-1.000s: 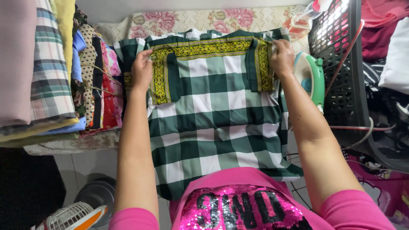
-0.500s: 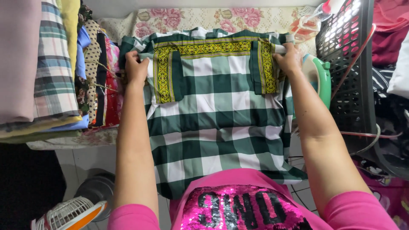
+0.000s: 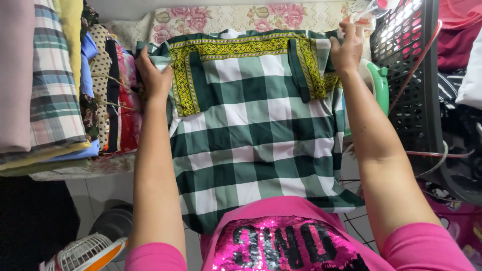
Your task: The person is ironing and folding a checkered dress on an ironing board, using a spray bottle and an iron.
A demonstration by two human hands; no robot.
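Note:
A green and white checked garment (image 3: 251, 130) with yellow patterned trim lies spread on a floral-covered board (image 3: 216, 17). My left hand (image 3: 153, 75) grips the garment's left upper edge. At the right upper corner, my right hand (image 3: 346, 47) holds the cloth, next to a green and white iron (image 3: 376, 85). The garment's lower part hangs over the board's near edge toward my pink top.
A stack of folded clothes (image 3: 55, 85) sits on the left. A black plastic laundry basket (image 3: 414, 75) with clothes stands on the right. A small white and orange fan (image 3: 85, 253) is on the tiled floor at lower left.
Both hands have slid outward and upward along the garment's top, pulling the cloth wider and flatter. The right hand now sits at the far right corner.

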